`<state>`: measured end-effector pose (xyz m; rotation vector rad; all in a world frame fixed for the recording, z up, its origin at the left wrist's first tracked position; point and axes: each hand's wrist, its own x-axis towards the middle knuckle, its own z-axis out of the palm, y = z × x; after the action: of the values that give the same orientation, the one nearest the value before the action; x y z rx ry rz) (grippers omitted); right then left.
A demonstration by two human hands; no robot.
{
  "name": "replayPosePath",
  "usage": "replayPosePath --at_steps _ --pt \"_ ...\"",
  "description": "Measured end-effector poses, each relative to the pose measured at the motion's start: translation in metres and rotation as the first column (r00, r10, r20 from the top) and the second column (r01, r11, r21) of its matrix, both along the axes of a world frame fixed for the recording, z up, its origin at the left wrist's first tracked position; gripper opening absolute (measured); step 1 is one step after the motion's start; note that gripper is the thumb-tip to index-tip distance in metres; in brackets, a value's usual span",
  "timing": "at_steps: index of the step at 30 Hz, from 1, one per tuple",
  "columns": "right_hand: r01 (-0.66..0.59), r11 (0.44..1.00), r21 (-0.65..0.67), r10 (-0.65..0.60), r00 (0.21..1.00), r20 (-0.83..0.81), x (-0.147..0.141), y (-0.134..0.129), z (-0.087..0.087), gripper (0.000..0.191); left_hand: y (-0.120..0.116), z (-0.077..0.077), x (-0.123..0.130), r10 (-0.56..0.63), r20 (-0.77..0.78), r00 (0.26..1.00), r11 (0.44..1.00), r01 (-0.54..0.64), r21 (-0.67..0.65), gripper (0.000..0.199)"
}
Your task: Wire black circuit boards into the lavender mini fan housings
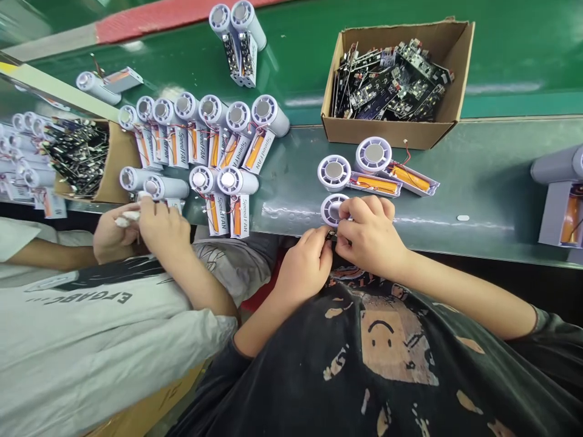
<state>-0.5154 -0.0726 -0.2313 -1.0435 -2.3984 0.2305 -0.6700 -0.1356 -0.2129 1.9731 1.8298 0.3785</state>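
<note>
At the bench's front edge, my left hand and my right hand meet with bent fingers. A small dark circuit board shows between their fingertips, pinched by my left hand. A lilac fan unit stands just beyond, partly covered by my right hand, whose fingers are curled against it; what they pinch is hidden. Behind it are two more fan units, one at the left and one at the right, with handles open on orange batteries.
A cardboard box of circuit boards stands behind. Rows of fan units fill the left, near a co-worker's hands. Another unit is at the far right. A small white oval piece lies on the bench.
</note>
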Motion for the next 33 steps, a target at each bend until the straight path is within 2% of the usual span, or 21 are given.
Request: replayPosePath --at_steps 13,20,29,33 --pt "0.024 0.999 -0.026 -0.024 0.999 0.033 -0.002 -0.001 -0.001 0.013 -0.001 0.004 0.002 0.002 -0.108 0.994 0.998 -0.010 -0.065 0.031" --pt "-0.014 0.992 -0.123 0.028 0.993 0.112 -0.005 -0.003 0.003 0.015 -0.002 0.005 0.004 -0.014 -0.125 0.992 0.991 -0.003 -0.134 0.031" --pt "-0.011 0.991 -0.137 0.018 0.999 0.050 0.001 -0.003 -0.004 0.022 -0.003 -0.002 0.004 0.018 0.073 0.997 0.996 -0.012 -0.088 0.025" --pt "-0.014 0.985 -0.171 0.018 1.000 0.021 0.006 0.001 -0.002 0.026 -0.008 -0.008 0.011 -0.061 0.128 0.990 0.986 0.079 -0.145 0.019"
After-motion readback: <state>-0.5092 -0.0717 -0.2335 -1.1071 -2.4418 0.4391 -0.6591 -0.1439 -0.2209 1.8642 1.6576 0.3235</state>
